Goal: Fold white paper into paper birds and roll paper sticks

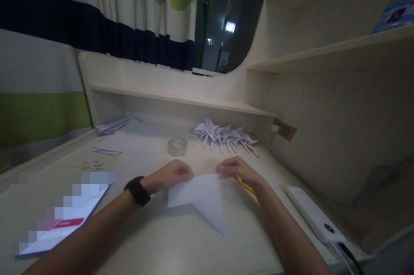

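A white sheet of paper (202, 195), with a notch along its near edge and a point at the lower right, is held up just above the desk. My left hand (176, 172), below a wrist with a black watch, pinches its upper left edge. My right hand (238, 169) has thumb and fingers closed on the upper right corner. Partly hidden behind the right wrist lies a yellow object (245, 185) whose kind I cannot make out. Beyond the hands stands a roll of clear tape (177, 147). Several folded paper pinwheels (223, 133) are heaped to its right.
Sheets of white paper (132, 137) and paper strips (113, 126) lie at the back left. Small pale pieces (91, 165) are scattered nearer. A bright, partly blurred-out flat object (69, 223) is at left. On the right rests a white box with cables (312, 212) below a wall socket (285, 130).
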Available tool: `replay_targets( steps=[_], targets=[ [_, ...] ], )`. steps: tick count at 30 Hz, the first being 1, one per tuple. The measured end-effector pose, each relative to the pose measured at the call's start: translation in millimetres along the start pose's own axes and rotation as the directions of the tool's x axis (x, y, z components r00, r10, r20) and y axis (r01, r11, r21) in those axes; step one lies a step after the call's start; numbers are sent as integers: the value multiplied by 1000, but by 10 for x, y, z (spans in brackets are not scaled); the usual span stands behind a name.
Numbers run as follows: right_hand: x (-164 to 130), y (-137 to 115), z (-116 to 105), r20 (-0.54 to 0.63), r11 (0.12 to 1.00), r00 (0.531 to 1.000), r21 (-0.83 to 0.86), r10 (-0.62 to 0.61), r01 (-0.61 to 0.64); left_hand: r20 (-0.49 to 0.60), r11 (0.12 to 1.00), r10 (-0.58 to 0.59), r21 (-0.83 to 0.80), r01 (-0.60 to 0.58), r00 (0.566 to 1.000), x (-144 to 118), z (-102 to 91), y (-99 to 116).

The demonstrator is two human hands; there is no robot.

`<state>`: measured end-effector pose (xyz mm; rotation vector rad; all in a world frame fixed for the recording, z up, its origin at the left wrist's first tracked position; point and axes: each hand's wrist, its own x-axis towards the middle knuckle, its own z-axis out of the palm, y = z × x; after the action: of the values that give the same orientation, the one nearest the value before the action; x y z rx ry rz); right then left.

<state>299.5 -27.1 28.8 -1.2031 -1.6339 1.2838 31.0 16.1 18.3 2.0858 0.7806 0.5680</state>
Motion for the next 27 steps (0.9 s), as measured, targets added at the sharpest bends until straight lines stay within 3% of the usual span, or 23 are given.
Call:
replay_targets(
  steps=[3,7,13,18,21,24,27],
  targets=[
    [97,88,222,-43,998,999,65,-16,18,-20,999,-21,-40,20,1000,-6,16,47],
    [197,197,392,-128,1000,992,0,-4,4,-19,996,-59,-73,57,998,-19,32,61],
    [146,131,213,-168,999,985,-48,-30,23,78,981,-107,-153,118,991,-65,-41,-3],
    [114,111,61,-195,999,980,24,30,-26,157,969,-194,-123,214,968,-131,-262,-27],
    [142,162,67,-266,993,961,112,76,-47,62,951,-285,-106,290,957,-113,-372,-123],
    [196,236,206,-280,987,954,146,107,-67,-98,924,-329,-239,299,939,-64,-365,-208],
    [249,301,412,-263,983,956,160,130,-90,-89,937,-257,-268,225,962,-34,-260,-234]
  ],
)
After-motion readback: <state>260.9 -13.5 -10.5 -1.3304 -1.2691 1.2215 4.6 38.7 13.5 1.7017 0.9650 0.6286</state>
